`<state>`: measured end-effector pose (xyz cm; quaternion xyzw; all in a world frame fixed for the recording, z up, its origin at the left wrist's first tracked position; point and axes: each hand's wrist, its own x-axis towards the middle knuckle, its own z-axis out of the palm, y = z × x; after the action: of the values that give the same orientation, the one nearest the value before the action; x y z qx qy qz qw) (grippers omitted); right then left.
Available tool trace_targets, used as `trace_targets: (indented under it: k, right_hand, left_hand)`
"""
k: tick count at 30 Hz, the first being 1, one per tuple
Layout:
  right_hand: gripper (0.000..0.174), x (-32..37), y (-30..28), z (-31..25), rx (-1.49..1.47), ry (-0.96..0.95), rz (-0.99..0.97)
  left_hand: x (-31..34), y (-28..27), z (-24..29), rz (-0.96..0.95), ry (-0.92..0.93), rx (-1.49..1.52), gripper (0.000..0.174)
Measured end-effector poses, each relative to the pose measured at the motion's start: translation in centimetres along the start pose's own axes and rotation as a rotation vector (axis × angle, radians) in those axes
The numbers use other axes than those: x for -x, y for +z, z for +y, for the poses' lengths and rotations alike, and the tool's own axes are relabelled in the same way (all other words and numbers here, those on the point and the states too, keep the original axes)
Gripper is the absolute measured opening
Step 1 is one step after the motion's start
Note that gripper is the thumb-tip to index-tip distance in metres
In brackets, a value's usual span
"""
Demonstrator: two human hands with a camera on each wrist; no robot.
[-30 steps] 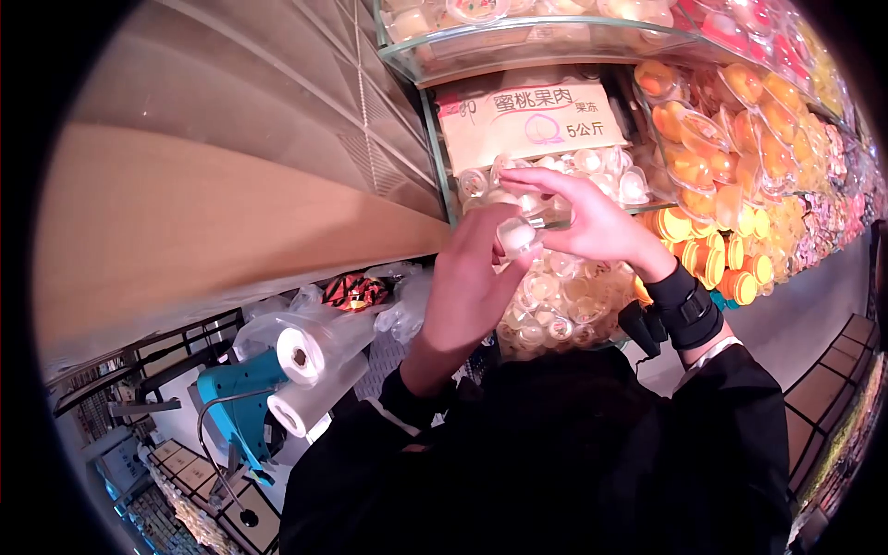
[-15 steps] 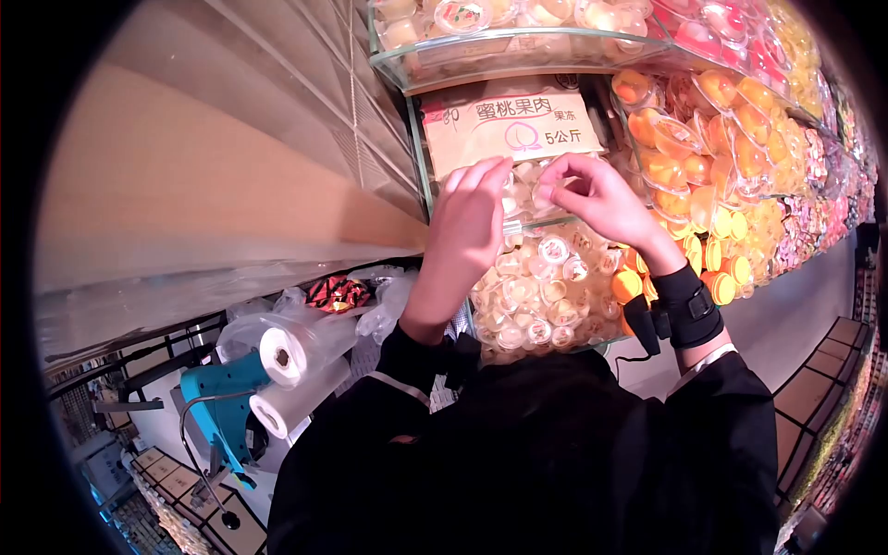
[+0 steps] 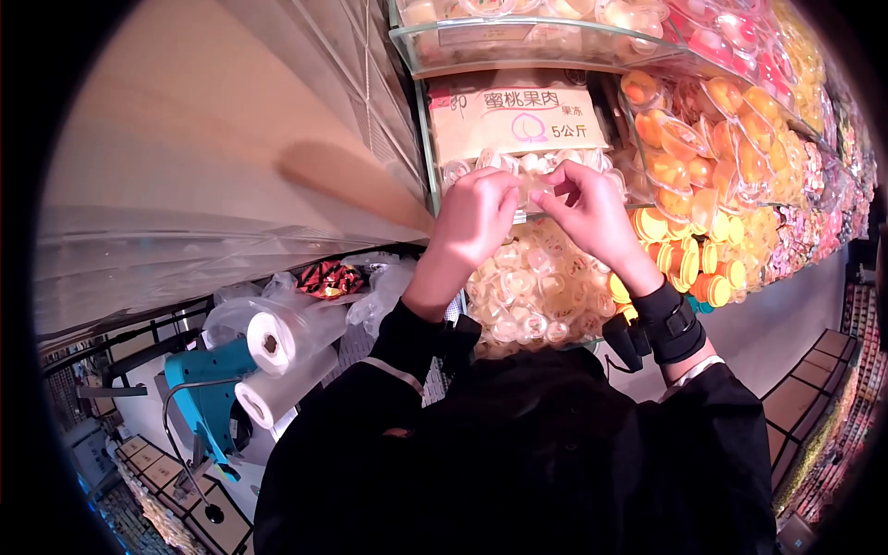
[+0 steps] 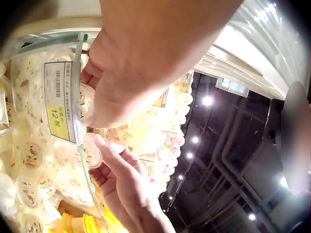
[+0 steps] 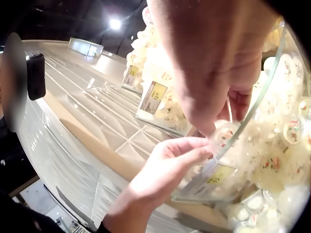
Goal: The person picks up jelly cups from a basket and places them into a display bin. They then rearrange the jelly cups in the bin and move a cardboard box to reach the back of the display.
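Both hands work close together over the front bin of small jelly cups. My left hand (image 3: 476,215) pinches a clear jelly cup (image 5: 224,137) between thumb and fingers, its printed lid showing in the right wrist view. Beside it, my right hand (image 3: 592,215) has thumb and curled fingers on another round, clear-rimmed jelly cup (image 4: 91,151), best seen in the left wrist view. The glass front edge (image 4: 78,87) with its price tag (image 4: 60,102) stands right by the fingers. From the head view, the hands mostly hide both cups.
A handwritten card (image 3: 518,118) stands behind the hands. Orange jelly cups (image 3: 671,157) and yellow-lidded jars (image 3: 684,264) fill the bins at right. A glass shelf (image 3: 546,57) runs above. Rolls of plastic bags (image 3: 273,342) sit at left beside a teal device (image 3: 208,398).
The hands first came close together around one white cup, then drew slightly apart, and now meet again fingertip to fingertip over the bin. The head view has shifted slightly.
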<state>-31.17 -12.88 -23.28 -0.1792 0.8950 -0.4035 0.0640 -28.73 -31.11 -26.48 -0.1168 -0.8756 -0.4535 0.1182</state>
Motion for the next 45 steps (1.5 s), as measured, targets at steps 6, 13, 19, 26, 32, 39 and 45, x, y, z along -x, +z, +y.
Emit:
trace_targets:
  k: [6, 13, 19, 26, 32, 39, 45]
  right_hand:
    - [0.022, 0.8, 1.6, 0.7, 0.115, -0.188, 0.148]
    - [0.024, 1.0, 1.4, -0.2, -0.003, -0.028, 0.132]
    - [0.031, 1.5, -2.1, 0.5, -0.191, -0.022, 0.143]
    - [0.035, 10.6, -9.2, 0.6, -0.406, 0.168, 0.388]
    - [0.038, 22.3, -12.8, 3.9, -0.291, 0.236, 0.789]
    - [0.041, 32.8, -14.9, 8.4, -0.381, 0.281, 1.131]
    - [0.04, 40.2, -16.5, 15.2, -0.44, 0.32, 1.293]
  left_hand:
    - [-0.1, 0.1, -0.2, 0.024, 0.039, 0.067, 0.009]
    - [0.1, 0.5, -0.2, 0.033, 0.167, -0.032, 0.02]
    - [0.0, 0.2, 1.1, -0.039, 0.185, -0.144, 0.027]
    - [-0.5, 1.2, 2.3, -0.023, 0.166, -0.223, 0.028]
    - [-1.0, 1.5, 2.8, -0.145, 0.022, -0.234, 0.036]
    - [-0.7, 1.7, 4.2, -0.057, 0.032, -0.3, 0.034]
    - [4.1, 1.2, 8.0, 0.319, -0.138, 0.009, 0.024]
